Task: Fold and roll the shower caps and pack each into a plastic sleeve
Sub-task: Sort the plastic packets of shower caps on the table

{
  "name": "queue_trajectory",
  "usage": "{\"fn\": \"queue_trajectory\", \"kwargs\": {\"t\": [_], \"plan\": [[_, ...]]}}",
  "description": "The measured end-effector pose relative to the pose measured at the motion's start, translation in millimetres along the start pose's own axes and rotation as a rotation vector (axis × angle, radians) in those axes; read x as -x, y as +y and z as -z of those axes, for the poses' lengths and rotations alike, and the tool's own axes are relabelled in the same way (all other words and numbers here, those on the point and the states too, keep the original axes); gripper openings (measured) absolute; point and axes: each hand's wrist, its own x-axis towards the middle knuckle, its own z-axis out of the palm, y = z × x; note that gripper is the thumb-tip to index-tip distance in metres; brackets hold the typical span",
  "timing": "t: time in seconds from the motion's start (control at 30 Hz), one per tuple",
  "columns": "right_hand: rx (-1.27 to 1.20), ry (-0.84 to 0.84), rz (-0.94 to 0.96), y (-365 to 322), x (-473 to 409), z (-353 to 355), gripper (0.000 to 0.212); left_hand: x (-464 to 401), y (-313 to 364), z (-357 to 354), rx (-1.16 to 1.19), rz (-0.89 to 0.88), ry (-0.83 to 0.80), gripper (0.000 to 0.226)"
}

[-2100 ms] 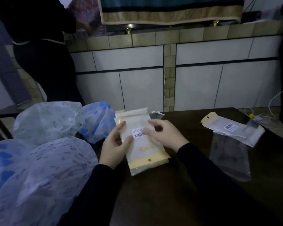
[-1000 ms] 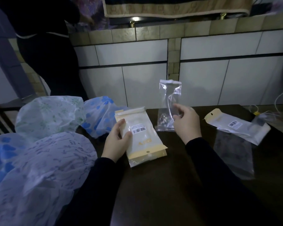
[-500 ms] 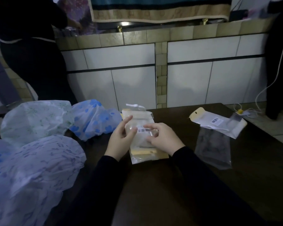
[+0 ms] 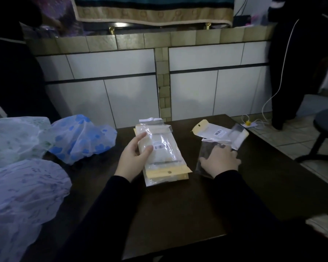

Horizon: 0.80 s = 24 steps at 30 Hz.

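Fingers (image 4: 143, 137) of left hand (image 4: 133, 157) grip sleeve stack (image 4: 163, 154); right hand (image 4: 221, 160) presses clear sleeve (image 4: 206, 150)

The table (image 4: 178, 205) is dark brown. On its left, one shower cap (image 4: 83, 138) is pale with bright blue flowers, the cap beyond it (image 4: 13, 138) whitish with faint green sprigs, the near cap (image 4: 23, 195) white with small lilac-grey marks. The stack of packets (image 4: 163, 154) is clear and white with yellow card ends and a black barcode. The far wall tiles (image 4: 112, 61) are white, edged in olive.
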Motion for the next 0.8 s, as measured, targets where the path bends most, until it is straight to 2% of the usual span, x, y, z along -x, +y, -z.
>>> {"fn": "queue_trajectory", "kwargs": {"t": [0.07,0.2,0.33,0.47,0.6,0.7,0.8], "plan": [[-0.059,-0.02,0.021,-4,1,-4,0.055,-1,-3,2,-0.005,0.013,0.001,0.051],[-0.197,0.064,0.14,-12,10,-7,0.053,-2,-9,11,-0.001,0.034,0.04,0.049],[-0.442,0.113,0.281,-17,13,-4,0.06,-4,-14,20,-0.032,0.034,0.08,0.049],[-0.738,0.224,0.432,-24,17,15,0.054,-2,-12,21,-0.046,0.042,0.079,0.05],[-0.927,0.029,0.526,-43,21,27,0.052,3,-1,12,-0.002,-0.025,0.035,0.048],[-0.876,-0.097,0.585,-66,24,18,0.053,5,6,4,0.045,-0.074,0.014,0.042],[-0.824,-0.161,0.622,-80,27,7,0.05,6,9,2,0.072,-0.102,-0.02,0.048]]}}
